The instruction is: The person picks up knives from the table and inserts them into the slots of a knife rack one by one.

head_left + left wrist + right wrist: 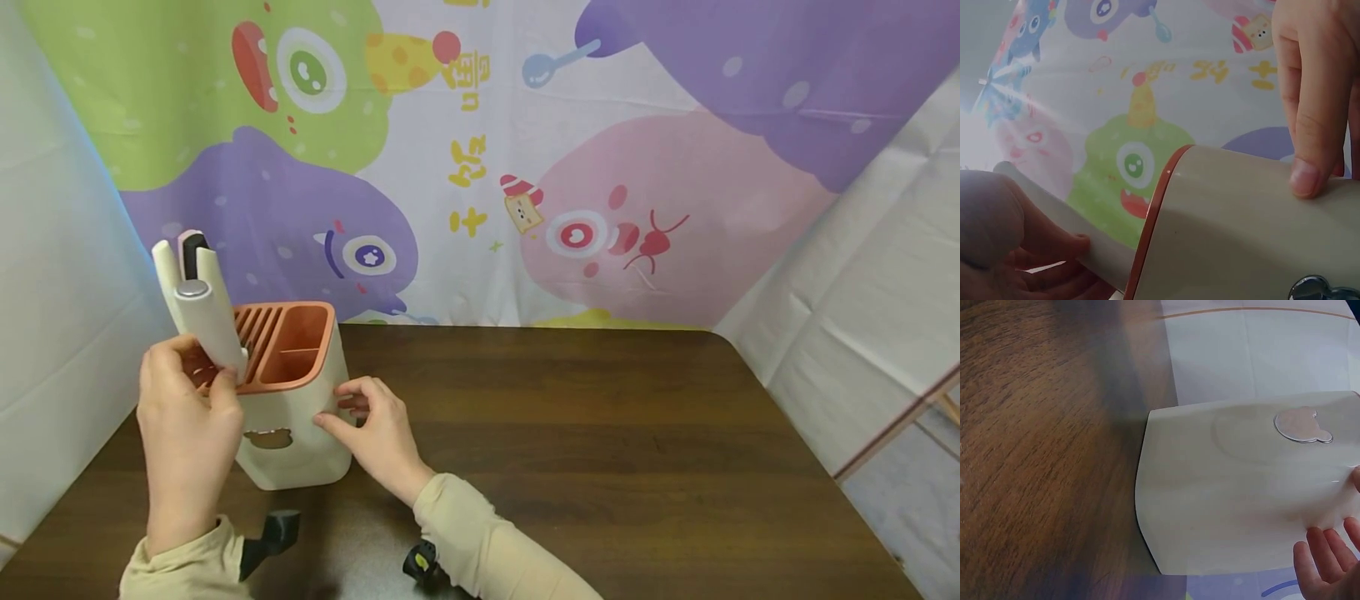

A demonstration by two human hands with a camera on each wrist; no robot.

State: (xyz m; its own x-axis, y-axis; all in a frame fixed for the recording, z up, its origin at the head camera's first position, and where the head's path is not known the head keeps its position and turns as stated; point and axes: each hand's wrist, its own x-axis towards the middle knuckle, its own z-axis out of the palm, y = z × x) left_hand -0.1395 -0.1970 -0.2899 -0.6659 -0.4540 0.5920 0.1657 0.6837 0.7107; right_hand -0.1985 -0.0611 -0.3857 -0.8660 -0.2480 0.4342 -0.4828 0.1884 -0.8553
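Observation:
My left hand (187,417) pinches a white handle with a silver end cap (208,325) between thumb and fingers, at the left of a cream knife holder (300,454). What lies below the handle is hidden. Other white handles (167,279) and a black one (192,252) stand up behind it. The holder has an orange slotted top (318,367) with divided compartments at its right. Fingertips and thumb of my right hand (378,429) rest on the holder's side near its right corner, the thumb pressing its wall in the left wrist view.
The holder stands upright at the left of a dark wooden table (600,467). A bear-shaped cutout (1300,424) marks its front. Behind the table hangs a cartoon-print cloth (465,275), with white cloth (862,283) at the sides.

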